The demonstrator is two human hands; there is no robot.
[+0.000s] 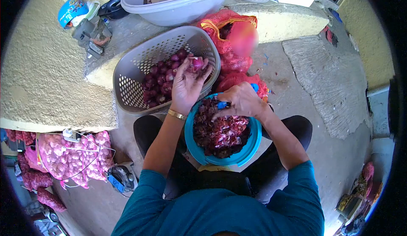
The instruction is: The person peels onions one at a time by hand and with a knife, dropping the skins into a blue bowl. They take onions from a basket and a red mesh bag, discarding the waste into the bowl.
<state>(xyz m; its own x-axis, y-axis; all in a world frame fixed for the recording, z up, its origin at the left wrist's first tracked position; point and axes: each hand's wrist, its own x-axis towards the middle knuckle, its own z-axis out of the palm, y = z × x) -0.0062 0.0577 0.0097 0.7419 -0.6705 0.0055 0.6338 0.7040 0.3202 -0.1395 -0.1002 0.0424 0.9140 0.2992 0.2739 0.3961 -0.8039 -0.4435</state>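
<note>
My left hand (188,87) holds a red onion (196,64) at its fingertips, above the right side of a grey perforated basket (127,60). More red onions (159,83) lie in that basket. My right hand (242,101) is closed round a blue-handled tool (254,87), whose working end I cannot make out. It is above the upper right of a turquoise tub (253,145) between my knees. Onion skins and peelings (220,130) fill the tub.
Red mesh sacks (237,64) stand right of the basket. A large grey tub (182,7) rests on the ledge behind. At the left are a mesh sack of onions (74,155) and a scale-like device (121,179). A rough mat (322,79) lies at the right.
</note>
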